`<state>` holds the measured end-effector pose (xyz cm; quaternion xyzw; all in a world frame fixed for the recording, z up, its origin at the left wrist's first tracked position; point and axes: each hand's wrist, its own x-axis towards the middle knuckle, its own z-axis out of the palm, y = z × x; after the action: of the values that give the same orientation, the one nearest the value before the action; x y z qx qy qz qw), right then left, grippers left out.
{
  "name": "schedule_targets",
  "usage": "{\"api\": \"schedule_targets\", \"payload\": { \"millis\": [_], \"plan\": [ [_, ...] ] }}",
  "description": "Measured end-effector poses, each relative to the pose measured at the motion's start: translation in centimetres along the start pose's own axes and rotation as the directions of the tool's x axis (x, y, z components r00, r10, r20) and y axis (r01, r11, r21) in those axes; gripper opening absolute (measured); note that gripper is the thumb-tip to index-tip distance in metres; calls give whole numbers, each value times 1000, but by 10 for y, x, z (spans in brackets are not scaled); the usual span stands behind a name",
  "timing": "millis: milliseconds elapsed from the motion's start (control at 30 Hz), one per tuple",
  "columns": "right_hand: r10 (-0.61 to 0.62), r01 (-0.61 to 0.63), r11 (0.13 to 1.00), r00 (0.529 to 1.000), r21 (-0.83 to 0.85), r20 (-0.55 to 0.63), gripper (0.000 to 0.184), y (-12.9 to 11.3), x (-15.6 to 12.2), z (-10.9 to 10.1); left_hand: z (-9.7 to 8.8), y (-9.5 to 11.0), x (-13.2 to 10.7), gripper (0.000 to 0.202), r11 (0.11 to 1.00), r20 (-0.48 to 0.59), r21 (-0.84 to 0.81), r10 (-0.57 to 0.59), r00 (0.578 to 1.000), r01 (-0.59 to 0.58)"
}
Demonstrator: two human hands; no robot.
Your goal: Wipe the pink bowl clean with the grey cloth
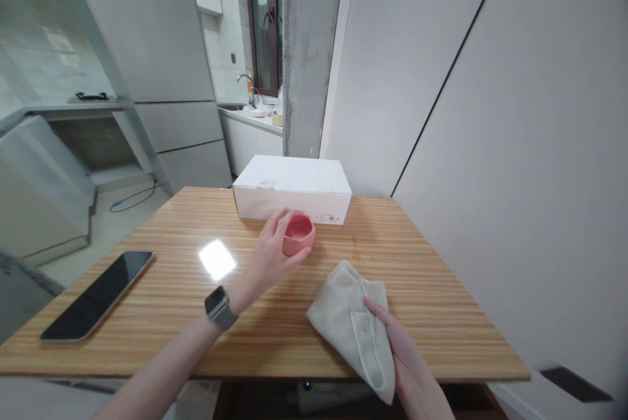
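Note:
My left hand (269, 255) is wrapped round a small pink cup (299, 234) that stands on the wooden table (171, 328), just in front of a white box (294, 188). A smartwatch sits on that wrist. My right hand (400, 348) grips a folded beige cloth (350, 322) that lies on the table near its front edge, thumb on top of the cloth.
A dark phone (98, 296) lies face up at the table's left. A white wall runs along the right side. Behind the table stand a grey fridge (157, 67) and a counter with a sink tap (245, 83).

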<state>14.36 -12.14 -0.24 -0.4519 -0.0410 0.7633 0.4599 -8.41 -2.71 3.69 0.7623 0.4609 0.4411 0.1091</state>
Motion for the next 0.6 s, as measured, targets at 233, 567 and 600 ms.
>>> {"api": "schedule_targets", "payload": {
  "millis": [233, 567, 600],
  "plan": [
    [-226, 227, 974, 967, -5, -116, 20, -27, 20, 11, 34, -54, 17, 99, 926, 60, -240, -285, 957, 291],
    [-634, 618, 771, 769, -157, -85, 28, -62, 77, 60, 34, -33, 10, 86, 911, -3, -334, -259, 966, 243],
    [-676, 661, 733, 733, -159, -72, 30, -61, 83, 67, 35, -28, 8, 87, 906, 5, -360, -239, 971, 224]
  ]
}}
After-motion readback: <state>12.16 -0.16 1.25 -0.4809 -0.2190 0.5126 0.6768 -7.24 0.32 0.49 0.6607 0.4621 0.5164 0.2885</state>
